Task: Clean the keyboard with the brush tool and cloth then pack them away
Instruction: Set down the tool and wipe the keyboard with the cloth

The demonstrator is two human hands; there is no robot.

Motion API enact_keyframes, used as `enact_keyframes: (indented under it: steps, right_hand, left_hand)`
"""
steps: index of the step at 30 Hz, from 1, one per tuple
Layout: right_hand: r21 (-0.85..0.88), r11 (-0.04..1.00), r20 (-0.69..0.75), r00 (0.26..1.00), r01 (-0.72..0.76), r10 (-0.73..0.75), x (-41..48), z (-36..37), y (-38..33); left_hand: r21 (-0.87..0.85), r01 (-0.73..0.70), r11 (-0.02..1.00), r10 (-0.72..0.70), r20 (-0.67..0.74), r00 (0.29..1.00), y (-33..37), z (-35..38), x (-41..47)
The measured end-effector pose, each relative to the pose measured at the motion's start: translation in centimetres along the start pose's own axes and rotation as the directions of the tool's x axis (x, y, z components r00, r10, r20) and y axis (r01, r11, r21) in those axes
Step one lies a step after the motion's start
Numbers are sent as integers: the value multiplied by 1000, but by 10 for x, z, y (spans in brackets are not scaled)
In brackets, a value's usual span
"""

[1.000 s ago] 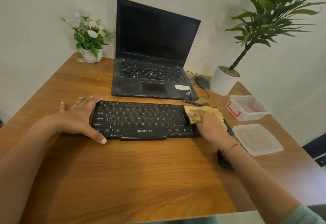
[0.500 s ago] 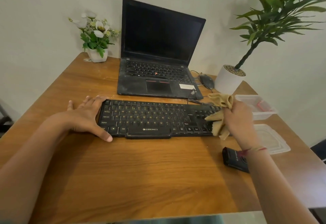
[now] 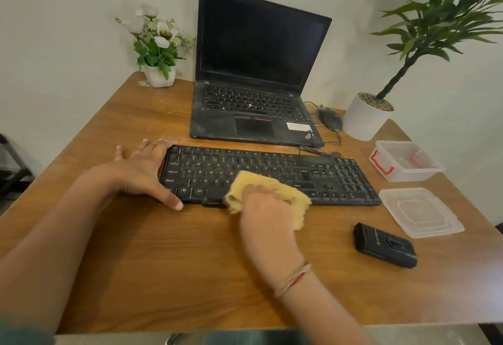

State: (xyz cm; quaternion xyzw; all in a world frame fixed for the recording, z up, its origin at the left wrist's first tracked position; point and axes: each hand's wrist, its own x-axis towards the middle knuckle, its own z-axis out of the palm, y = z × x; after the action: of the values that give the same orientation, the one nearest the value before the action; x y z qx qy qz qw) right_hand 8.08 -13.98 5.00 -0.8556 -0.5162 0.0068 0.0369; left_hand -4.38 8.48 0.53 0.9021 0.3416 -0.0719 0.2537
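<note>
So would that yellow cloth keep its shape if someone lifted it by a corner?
Probably not: the cloth lies bunched in the right hand, so it looks soft and floppy. Its thin folds suggest little weight, and its fuzzy surface should grip rather than slip on the keyboard.

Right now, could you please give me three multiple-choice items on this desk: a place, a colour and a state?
1. Where does the black brush tool lie? A) on the laptop B) on the table, right of the right hand C) beside the flowers
2. What colour is the cloth? A) blue B) yellow C) white
3. How is the clear container? A) open, its lid beside it B) clipped shut C) upside down
Answers: B, it rests on bare wood; B, plainly yellow against the black keyboard; A, the lid lies apart.
</note>
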Motion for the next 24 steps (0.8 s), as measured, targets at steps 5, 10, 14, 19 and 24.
enact_keyframes:
  steps: [5,10,14,19,24]
  right_hand:
    - [168,948,16,961,271,-277,7,1,-55]
    - [49,907,51,906,419,-421,12,9,-39]
    - [-11,913,82,910,407,-405,10,2,-1]
    - [128,965,65,969,230,-239,7,-6,72]
    - [-124,991,157,987,43,-23,7,-24,136]
  left_hand:
    - [30,40,999,-39,-40,998,1,3,2]
    - [28,33,999,-34,14,999,2,0,0]
    - [8,11,1000,-11,28,1000,-2,-2,-2]
    - [-15,-7,1000,8,34,999,-2,-2,-1]
    - [-23,-10,1000,11,33,999,-4,-2,0]
